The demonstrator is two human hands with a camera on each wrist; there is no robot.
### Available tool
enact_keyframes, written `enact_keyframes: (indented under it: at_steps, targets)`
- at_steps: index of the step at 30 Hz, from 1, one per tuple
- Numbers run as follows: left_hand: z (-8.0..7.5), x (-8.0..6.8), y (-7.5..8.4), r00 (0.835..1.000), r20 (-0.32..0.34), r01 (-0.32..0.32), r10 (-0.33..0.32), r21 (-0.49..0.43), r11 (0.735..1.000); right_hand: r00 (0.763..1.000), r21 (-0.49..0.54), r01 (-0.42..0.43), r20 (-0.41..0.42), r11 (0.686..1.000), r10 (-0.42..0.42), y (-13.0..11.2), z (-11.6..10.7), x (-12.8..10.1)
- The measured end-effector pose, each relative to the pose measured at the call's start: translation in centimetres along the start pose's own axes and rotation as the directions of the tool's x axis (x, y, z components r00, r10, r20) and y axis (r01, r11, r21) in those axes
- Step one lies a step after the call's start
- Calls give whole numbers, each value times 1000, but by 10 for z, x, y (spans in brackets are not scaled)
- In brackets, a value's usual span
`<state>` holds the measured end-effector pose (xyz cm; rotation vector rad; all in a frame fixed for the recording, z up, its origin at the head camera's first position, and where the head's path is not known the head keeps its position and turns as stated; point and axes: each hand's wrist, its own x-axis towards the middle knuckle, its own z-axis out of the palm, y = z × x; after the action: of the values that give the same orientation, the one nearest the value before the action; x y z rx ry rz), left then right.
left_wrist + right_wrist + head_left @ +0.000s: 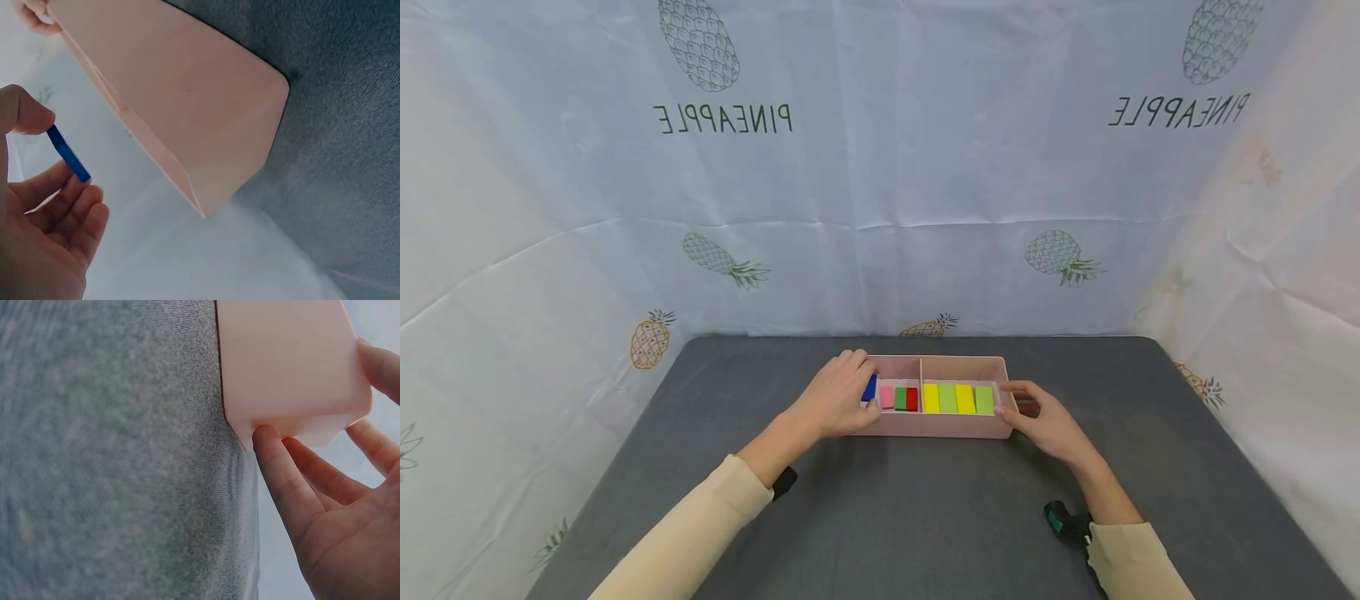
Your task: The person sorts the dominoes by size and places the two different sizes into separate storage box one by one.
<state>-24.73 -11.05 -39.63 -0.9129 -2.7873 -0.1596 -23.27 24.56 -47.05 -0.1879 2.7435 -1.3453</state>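
Note:
A pink two-compartment box (936, 426) stands on the dark table. My left hand (835, 392) is over its left end and pinches a thin blue block (67, 153) between thumb and fingertips; the left wrist view shows the block held above the rim. At the opposite end, my right hand (1047, 425) grips the box, thumb at the front rim and fingers against the end wall. The left compartment holds a pink block (887, 397), a green block (900, 399) and a red block (912, 399). Yellow blocks (964, 399) and light green blocks (984, 400) alternate in the right one.
A divider (921, 375) separates the compartments. The grey table (880, 517) extends around the box, with a white pineapple-print curtain (880, 167) behind it and at both sides. Dark straps (784, 482) are on both wrists.

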Motion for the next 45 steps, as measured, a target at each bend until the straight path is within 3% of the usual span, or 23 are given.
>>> enact_keyframes:
  at_steps: [8, 17, 27, 36, 41, 45]
  targets:
    - [4, 14, -6, 997, 64, 35, -34, -27, 999, 1000, -4, -2, -4, 1000, 2, 0, 0, -1]
    - [18, 26, -14, 986, 156, 70, -60, -59, 996, 1000, -3, 6, -8, 1000, -6, 1, 0, -3]
    - [34, 32, -19, 957, 277, 113, -88, -74, 991, 1000, -2, 2, -12, 1000, -2, 0, 1, -7]
    - [38, 39, -19, 924, 370, 142, -97, -95, 985, 1000, 1, 10, -19, 1000, -10, 0, 1, -9]
    - [40, 39, -18, 904, 404, 183, -138, -74, 980, 1000, 3, 16, -16, 1000, -16, -2, 4, -9]
    - [42, 38, -18, 902, 408, 179, -141, -57, 982, 1000, 8, 15, -13, 1000, -15, -3, 5, -9]
